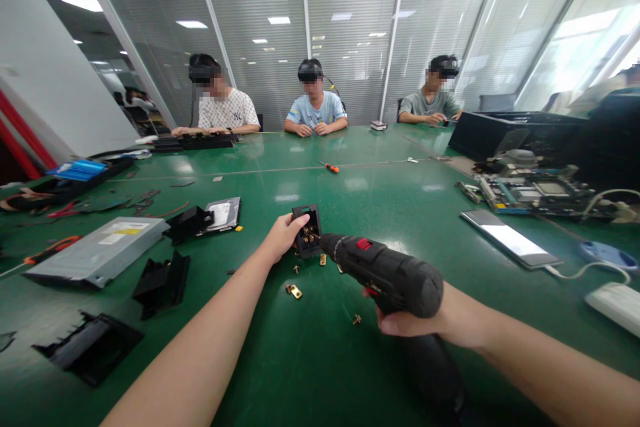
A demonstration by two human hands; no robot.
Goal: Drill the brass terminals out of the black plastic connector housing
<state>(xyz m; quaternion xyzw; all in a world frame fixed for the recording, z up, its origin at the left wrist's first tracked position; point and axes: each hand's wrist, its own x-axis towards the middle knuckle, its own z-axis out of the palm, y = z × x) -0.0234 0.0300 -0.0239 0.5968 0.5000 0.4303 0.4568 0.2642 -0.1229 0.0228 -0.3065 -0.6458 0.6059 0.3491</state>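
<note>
My left hand (286, 235) grips a small black plastic housing (313, 212) by its left side, the thumb over its edge. Brass-coloured parts show inside the housing. In my right hand (407, 321) is a black cordless drill (385, 267) with red marks, its front end pointing left at the housing. Whether the bit touches a screw in there is too small to tell. On the green table (240, 347) below lie a brass plate (297, 291), another small brass piece (323, 259) and a few loose screws (357, 319).
Left: a silver disc drive (105, 247), black plastic brackets (93, 347) and a hard drive (223, 213). Right: a phone (510, 238) on a white cable, a circuit board (540, 190) and a black case (490, 137). A screwdriver (332, 168) lies ahead. Several people sit around the table.
</note>
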